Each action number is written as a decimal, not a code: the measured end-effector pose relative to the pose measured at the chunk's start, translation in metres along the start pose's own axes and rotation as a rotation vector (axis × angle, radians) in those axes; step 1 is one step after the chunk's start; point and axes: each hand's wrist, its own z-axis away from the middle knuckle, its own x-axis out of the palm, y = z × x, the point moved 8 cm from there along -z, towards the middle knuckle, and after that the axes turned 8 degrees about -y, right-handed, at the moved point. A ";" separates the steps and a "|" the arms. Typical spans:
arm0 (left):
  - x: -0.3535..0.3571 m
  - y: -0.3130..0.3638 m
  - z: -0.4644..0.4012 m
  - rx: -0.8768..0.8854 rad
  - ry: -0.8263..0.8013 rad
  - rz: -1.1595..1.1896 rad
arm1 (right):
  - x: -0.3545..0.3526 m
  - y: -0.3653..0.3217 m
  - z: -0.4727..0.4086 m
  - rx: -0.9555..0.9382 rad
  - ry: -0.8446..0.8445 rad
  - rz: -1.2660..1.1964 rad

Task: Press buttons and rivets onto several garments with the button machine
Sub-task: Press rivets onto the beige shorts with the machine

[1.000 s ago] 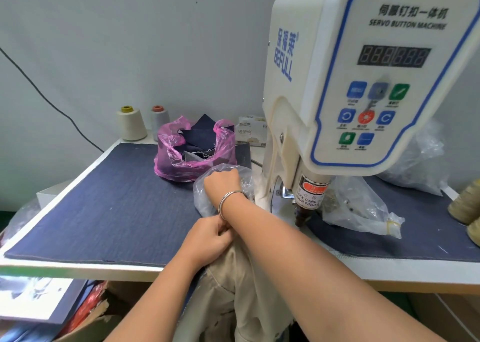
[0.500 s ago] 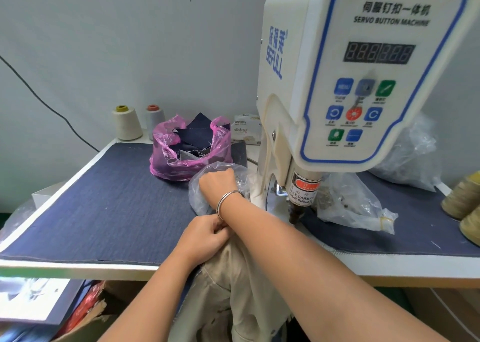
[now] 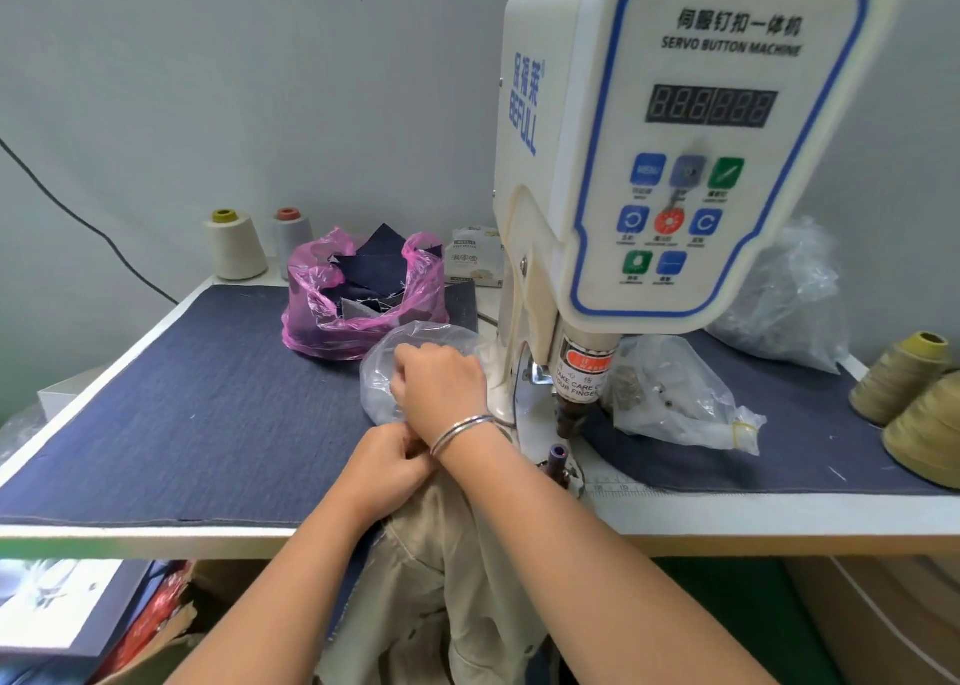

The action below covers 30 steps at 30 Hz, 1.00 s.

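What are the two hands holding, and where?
The left hand grips the beige fabric garment at its top edge. The right hand reaches into the clear plastic bag; its fingers are hidden.

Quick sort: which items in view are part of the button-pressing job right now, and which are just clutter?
In use:
button machine
beige garment, gripped by left hand
clear bag, right hand reaching in
clear bag of fasteners

Lying about:
pink bag of denim scraps
thread cones
yellow thread cones
small carton

Right hand [image 3: 439, 383] slightly deeper into the clear plastic bag [image 3: 384, 367], knuckles more curled.
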 end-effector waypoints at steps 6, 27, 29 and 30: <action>0.004 0.005 0.003 0.034 -0.011 0.049 | -0.040 0.031 0.134 -0.082 0.179 -0.354; 0.002 -0.006 -0.003 0.006 0.009 -0.033 | -0.037 0.213 0.156 -0.039 0.054 0.159; 0.002 -0.005 -0.002 0.009 0.016 -0.033 | -0.036 0.225 0.155 0.094 0.043 -0.013; 0.002 -0.004 -0.002 0.011 0.019 -0.031 | -0.034 0.230 0.154 0.159 0.048 -0.079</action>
